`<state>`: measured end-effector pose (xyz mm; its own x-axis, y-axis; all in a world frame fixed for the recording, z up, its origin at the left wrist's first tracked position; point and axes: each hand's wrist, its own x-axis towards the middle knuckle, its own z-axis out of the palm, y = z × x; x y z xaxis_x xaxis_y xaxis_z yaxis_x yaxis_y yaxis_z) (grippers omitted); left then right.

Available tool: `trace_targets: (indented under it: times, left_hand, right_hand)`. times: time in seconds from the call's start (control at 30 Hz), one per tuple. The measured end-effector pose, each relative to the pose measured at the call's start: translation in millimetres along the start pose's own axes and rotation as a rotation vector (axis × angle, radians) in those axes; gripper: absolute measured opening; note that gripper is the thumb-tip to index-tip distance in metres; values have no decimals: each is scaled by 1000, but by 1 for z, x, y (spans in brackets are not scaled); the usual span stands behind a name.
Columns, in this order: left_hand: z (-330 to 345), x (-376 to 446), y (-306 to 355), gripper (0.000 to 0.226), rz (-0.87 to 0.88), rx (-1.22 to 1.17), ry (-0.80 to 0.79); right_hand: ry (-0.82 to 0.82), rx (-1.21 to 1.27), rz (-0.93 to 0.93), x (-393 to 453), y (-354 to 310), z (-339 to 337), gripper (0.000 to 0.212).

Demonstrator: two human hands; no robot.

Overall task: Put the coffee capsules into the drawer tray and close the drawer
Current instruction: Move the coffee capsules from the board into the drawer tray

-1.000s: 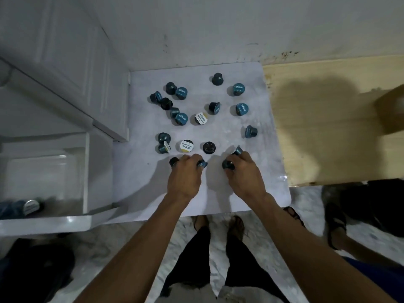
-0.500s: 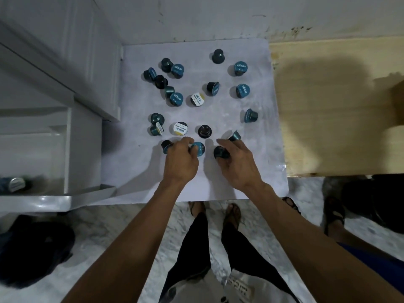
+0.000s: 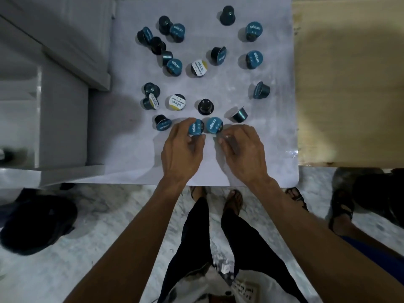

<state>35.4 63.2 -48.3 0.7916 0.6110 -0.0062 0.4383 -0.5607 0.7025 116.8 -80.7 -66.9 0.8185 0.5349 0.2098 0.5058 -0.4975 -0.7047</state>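
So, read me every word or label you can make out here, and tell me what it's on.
"excelso": white-lidded capsule; smaller print beneath unreadable.
"excelso": near blue capsule and neighbouring blue capsule.
Other capsule lids: print upside down, too blurred.
Paper slip at the bottom edge: writing too blurred.

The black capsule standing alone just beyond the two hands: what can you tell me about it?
The black capsule stands foil-down on the white tabletop, its narrow domed end up above a wider flared rim. It looks like glossy dark plastic or metal, with no label showing. Nothing touches it; the left hand and right hand are nearer the table's front edge.
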Motion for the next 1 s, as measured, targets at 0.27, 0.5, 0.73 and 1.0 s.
trace_targets:
  times: [0.27,0.5,0.73,1.0]
  left_hand:
    - [13,-4,-11,28,94,-7,163]
    - [19,-5,-22,28,143,-53,229]
    - [18,-9,-24,29,138,-84,238]
    - [-30,-37,-2,27,48,-205,268]
  right_hand:
    - [5,-45,-71,3,8,14,37]
    - [110,-159,-131,10,12,28,24]
    - [132,-136,-129,8,12,28,20]
    - [96,50,-8,-5,-23,1,25]
